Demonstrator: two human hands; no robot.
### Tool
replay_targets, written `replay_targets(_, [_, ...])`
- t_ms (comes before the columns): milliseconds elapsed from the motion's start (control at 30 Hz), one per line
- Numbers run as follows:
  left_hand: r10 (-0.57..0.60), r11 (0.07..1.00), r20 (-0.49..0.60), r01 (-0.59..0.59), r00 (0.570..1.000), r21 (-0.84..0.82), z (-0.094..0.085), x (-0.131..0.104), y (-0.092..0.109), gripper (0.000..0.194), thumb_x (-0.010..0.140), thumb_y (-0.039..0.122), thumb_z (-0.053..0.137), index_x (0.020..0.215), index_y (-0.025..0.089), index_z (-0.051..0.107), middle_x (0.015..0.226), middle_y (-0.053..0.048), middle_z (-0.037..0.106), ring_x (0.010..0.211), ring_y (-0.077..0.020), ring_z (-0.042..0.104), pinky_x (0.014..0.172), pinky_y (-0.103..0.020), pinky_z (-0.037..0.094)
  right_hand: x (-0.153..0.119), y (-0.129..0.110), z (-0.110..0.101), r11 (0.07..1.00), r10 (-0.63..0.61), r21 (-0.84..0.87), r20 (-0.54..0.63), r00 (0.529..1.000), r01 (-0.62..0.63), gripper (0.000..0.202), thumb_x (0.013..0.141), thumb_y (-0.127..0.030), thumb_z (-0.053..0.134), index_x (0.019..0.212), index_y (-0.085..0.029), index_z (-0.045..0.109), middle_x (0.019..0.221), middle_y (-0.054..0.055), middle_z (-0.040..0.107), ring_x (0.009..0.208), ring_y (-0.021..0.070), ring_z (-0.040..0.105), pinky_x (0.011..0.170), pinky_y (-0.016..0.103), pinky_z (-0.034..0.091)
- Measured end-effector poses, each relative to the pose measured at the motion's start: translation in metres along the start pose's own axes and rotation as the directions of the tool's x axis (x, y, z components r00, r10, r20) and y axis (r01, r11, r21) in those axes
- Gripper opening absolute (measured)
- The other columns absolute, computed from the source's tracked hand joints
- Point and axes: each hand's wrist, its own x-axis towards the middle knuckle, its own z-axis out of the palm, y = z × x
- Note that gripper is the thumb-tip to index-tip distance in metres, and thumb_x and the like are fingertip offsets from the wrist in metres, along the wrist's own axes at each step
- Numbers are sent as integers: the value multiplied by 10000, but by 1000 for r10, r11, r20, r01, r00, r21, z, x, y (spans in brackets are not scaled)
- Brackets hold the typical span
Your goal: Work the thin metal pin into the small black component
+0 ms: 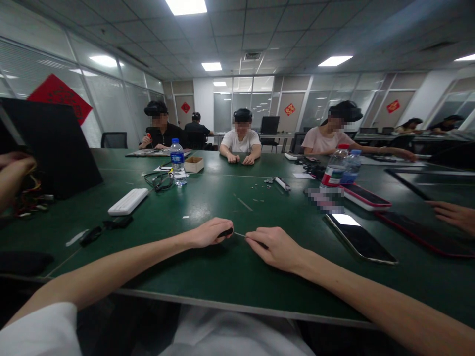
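Note:
My left hand (212,233) is closed round a black handle (225,232) just above the green table (208,272). From that handle a thin metal rod (239,234) runs right to the fingertips of my right hand (276,247). Those fingers are pinched together, with a dark piece (262,244) partly showing under them. Whether the dark piece joins the rod is hidden by the fingers. Both hands are near the middle of the table's front part, a short gap apart.
A phone (361,240) lies to the right, with bottles (336,165) behind it. Left are a white power strip (128,201), black pieces (91,236), a bottle (178,163) and an open box (194,164). People sit across the table; other people's hands show at both sides.

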Motion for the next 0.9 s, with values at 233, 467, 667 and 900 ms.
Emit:
replay_targets(233, [-33,998,37,35,999,-57,-2,1,2,416,960,541,390,782,179,490,492,83,328,413,-88,273,414,-224,194,4,4,-3,999,-45,-28,-16,999,44,292,1006,-272,463,1059,-156,726,842,66,702,694,143,629,632,237,439])
replay_targets(467, [-98,988,82,106,992,-108,-3,0,6,434,922,591,438,770,185,462,514,90,309,418,-79,245,417,-223,157,5,7,-6,998,-58,-7,-7,998,58,297,1006,-283,464,1063,-162,729,836,66,696,680,137,623,619,231,433])
replay_targets(667, [-93,985,117,108,989,-132,-3,-1,11,456,900,616,485,744,189,448,516,93,291,423,-76,235,423,-229,144,5,9,-6,995,-91,31,-1,996,91,296,1014,-291,460,1045,-162,725,841,64,686,685,135,614,624,230,431])
replay_targets(900, [-119,979,173,145,978,-146,-6,-1,12,479,876,637,547,751,186,447,549,86,320,455,-79,265,443,-227,184,8,12,-8,989,-138,63,21,990,137,334,1036,-313,422,1016,-158,717,798,51,651,652,122,574,604,222,415])
